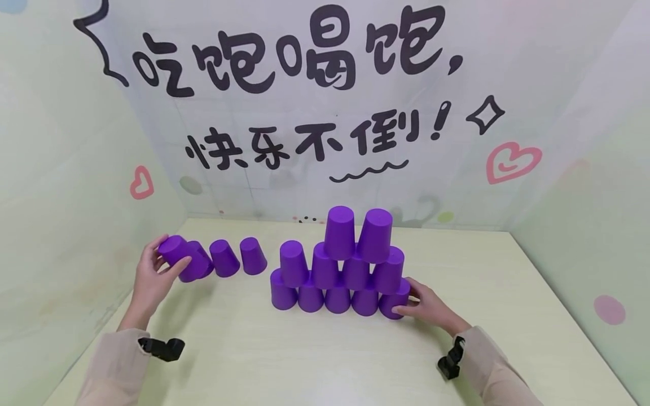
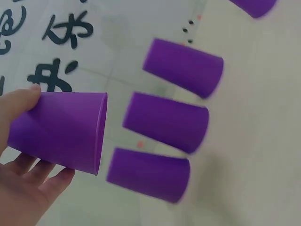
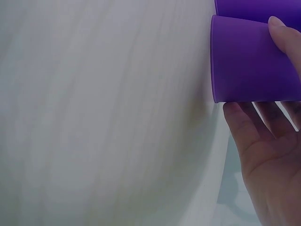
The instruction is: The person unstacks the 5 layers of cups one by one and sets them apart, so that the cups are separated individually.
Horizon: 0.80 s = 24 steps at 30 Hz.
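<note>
My left hand (image 1: pixel 154 276) grips an upside-down purple cup (image 1: pixel 174 249) between thumb and fingers. In the left wrist view that cup (image 2: pixel 61 129) is apart from three standing cups; in the head view it partly covers the leftmost standing cup (image 1: pixel 202 260). At the middle right stands a pyramid of upside-down purple cups (image 1: pixel 337 299): several in the bottom row, several in the second, two on top. My right hand (image 1: pixel 425 303) holds the bottom row's rightmost cup (image 1: pixel 393 301), thumb in front and fingers on its far side, as the right wrist view shows with the cup (image 3: pixel 254 61).
Two more purple cups, one (image 1: pixel 224 258) and another (image 1: pixel 253 256), stand upside down between my left hand and the pyramid. The pale table (image 1: pixel 304 361) meets a printed back wall (image 1: pixel 284 192), with side walls at left and right.
</note>
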Each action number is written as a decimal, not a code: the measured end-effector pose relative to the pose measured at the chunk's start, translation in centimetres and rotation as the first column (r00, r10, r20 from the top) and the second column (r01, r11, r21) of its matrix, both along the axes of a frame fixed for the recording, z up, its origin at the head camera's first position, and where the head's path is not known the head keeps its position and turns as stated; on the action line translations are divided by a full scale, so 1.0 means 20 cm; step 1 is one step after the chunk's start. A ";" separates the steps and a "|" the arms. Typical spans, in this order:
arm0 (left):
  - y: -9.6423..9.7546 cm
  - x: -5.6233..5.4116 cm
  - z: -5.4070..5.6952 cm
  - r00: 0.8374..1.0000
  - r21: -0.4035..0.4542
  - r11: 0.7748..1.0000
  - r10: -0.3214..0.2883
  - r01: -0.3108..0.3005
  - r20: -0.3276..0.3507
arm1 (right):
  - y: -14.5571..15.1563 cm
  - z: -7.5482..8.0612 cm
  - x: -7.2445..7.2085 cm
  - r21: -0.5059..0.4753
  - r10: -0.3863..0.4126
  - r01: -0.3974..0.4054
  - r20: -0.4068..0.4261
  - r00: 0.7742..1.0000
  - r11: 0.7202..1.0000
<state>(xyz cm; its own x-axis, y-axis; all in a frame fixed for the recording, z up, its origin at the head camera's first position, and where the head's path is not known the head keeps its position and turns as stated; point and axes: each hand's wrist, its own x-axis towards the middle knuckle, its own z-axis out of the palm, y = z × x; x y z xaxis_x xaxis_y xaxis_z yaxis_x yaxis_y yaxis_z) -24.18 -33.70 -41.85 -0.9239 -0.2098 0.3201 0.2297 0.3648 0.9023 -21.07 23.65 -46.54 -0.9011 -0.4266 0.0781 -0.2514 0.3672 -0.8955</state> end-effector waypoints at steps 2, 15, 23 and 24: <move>0.01 0.05 0.01 0.999 -0.088 0.996 0.029 -0.026 0.040 | 0.00 0.00 0.00 0.000 0.003 -0.003 0.000 1.000 1.000; -0.23 -0.05 -0.40 0.978 -0.243 0.961 0.165 -0.130 0.130 | 0.00 0.01 0.00 -0.007 0.008 -0.008 -0.001 1.000 1.000; -0.21 -0.06 -0.42 0.971 -0.260 0.954 0.190 -0.148 0.147 | 0.00 0.00 0.00 0.004 0.004 -0.004 -0.002 1.000 1.000; -0.18 -0.04 -0.38 0.970 -0.248 0.958 0.187 -0.144 0.157 | 0.00 0.00 0.00 0.003 0.003 -0.003 0.000 1.000 1.000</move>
